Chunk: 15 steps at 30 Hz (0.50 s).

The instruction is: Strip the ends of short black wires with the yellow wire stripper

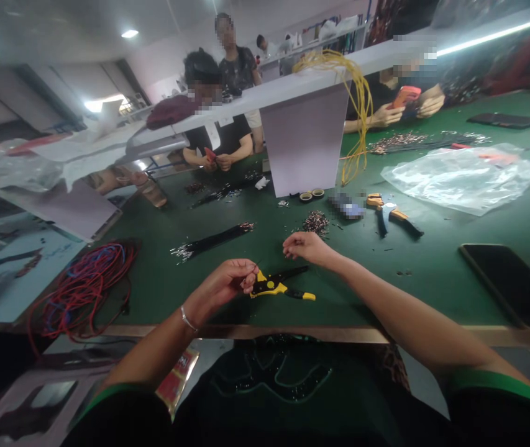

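Observation:
My left hand (232, 278) is closed in a pinch over the near part of the green table. A thin dark wire (258, 265) shows at its fingertips. Just beside those fingers lies a yellow-and-black wire stripper (271, 285). My right hand (310, 247) has its fingers curled together, just in front of a small heap of copper-coloured terminals (315, 221); whatever is between them is too small to make out. Beyond my left hand lies a bundle of black wires (213, 242) with bare metal ends.
Red and blue cable coils (92, 282) lie at the left. On the right are orange-and-black pliers (392, 215), a clear plastic bag (460, 177) and a phone (511, 282). Yellow wires (360, 112) hang from the shelf (302, 139). Co-workers sit across the table.

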Each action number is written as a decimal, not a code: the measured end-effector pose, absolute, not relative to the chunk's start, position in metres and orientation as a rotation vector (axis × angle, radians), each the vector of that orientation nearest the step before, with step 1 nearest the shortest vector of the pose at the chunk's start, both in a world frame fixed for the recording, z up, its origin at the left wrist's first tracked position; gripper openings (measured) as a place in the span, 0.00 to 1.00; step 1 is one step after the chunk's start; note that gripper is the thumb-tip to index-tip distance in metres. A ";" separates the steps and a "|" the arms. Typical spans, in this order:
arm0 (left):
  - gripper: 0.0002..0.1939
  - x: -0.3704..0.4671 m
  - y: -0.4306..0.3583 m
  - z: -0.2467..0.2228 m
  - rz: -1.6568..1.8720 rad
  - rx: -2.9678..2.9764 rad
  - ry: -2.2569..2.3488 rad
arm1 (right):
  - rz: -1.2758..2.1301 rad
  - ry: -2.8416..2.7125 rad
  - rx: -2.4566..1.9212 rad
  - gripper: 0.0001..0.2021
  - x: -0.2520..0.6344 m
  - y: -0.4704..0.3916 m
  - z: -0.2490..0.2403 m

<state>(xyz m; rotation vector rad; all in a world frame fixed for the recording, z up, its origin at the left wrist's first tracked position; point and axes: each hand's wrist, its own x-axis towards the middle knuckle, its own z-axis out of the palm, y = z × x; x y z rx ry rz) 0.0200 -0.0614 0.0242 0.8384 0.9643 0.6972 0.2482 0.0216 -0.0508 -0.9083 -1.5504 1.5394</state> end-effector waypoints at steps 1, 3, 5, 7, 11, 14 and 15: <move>0.07 0.020 -0.061 0.024 0.699 0.839 0.961 | 1.566 -1.537 -0.873 0.04 0.248 0.018 -0.047; 0.08 0.021 -0.061 0.023 0.693 0.852 0.962 | 1.669 -1.490 -0.749 0.06 0.246 0.008 -0.038; 0.08 0.023 -0.060 0.022 0.678 0.879 0.963 | 1.766 -1.431 -0.635 0.10 0.244 -0.002 -0.030; 0.09 0.026 -0.060 0.021 0.668 0.904 0.970 | 1.819 -1.390 -0.586 0.12 0.242 -0.009 -0.025; 0.10 0.033 -0.059 0.020 0.663 0.937 1.016 | 1.860 -1.350 -0.584 0.13 0.239 -0.015 -0.022; 0.10 0.036 -0.059 0.019 0.651 0.956 1.036 | 1.884 -1.315 -0.574 0.13 0.238 -0.016 -0.022; 0.10 0.036 -0.059 0.019 0.649 0.965 1.038 | 1.894 -1.302 -0.566 0.12 0.238 -0.016 -0.022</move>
